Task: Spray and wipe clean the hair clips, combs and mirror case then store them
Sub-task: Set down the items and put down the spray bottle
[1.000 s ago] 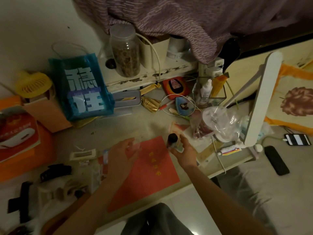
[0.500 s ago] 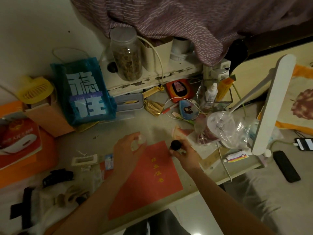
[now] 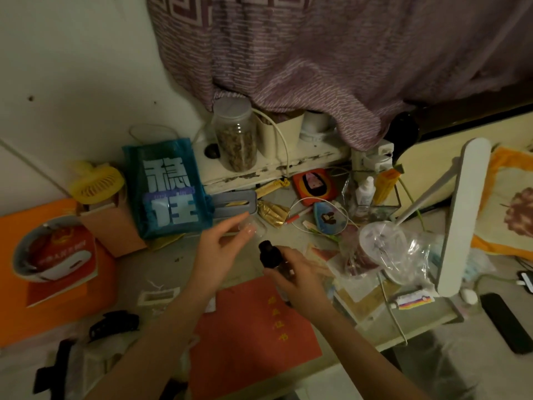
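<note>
Head view looks down on a cluttered surface (image 3: 138, 272) in dim light. Right hand (image 3: 300, 277) grips a small spray bottle (image 3: 272, 259) with a black nozzle, fingers curled round its clear body, holding it above the far edge of a red booklet (image 3: 253, 336) with gold characters. Left hand (image 3: 222, 249) is raised just left of the bottle; its fingers pinch a small clear cap (image 3: 255, 228) at its far tip, close to the nozzle but apart from it. A black hair clip (image 3: 114, 324) lies on the surface at near left, and another dark, flat piece (image 3: 54, 368) lies nearer still, too dim to tell what it is. Farther left sit an orange box (image 3: 57, 284) with a red and white picture and a yellow handheld fan (image 3: 96, 183). A blue bag (image 3: 167, 189) with large white characters stands behind the left hand, with a grey tin (image 3: 233, 204) just to its right. On a chipped white shelf (image 3: 274, 166) at the far side stands a clear jar (image 3: 235, 134) of dried matter beneath a hanging purple cloth (image 3: 331, 53). To the right are a round plastic-wrapped cup (image 3: 380, 246), a white desk lamp (image 3: 461, 215) and a black phone (image 3: 504, 321) on the bed.
</note>
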A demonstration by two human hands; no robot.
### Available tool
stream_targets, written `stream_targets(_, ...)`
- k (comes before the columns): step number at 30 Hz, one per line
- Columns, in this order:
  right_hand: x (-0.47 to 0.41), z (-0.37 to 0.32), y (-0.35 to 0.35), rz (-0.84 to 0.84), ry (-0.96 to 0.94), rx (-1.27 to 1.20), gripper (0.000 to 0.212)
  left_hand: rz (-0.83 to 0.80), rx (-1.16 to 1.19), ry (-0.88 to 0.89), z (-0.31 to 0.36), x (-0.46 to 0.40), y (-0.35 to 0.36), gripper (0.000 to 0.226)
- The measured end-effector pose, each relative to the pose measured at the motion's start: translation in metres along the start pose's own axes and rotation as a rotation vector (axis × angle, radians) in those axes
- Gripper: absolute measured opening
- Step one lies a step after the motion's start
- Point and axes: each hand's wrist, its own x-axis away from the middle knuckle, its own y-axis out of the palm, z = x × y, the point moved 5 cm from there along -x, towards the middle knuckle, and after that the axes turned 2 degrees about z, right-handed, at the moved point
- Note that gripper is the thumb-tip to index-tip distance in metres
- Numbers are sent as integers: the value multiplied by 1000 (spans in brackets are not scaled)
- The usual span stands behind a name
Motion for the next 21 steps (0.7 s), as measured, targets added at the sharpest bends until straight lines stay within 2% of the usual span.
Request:
stream_targets(9,-10,-56,-2,40,-148,-11,25,-35,-8,94,42,-1,-31,28)
stream_targets(13,-14,-80,-3,41,-192,-62,33,-73,3,113,56,0,-38,26)
stream_targets(21,-23,-118,-5,4,-276,-142,62,-79,60,146,87,-2,-58,23)
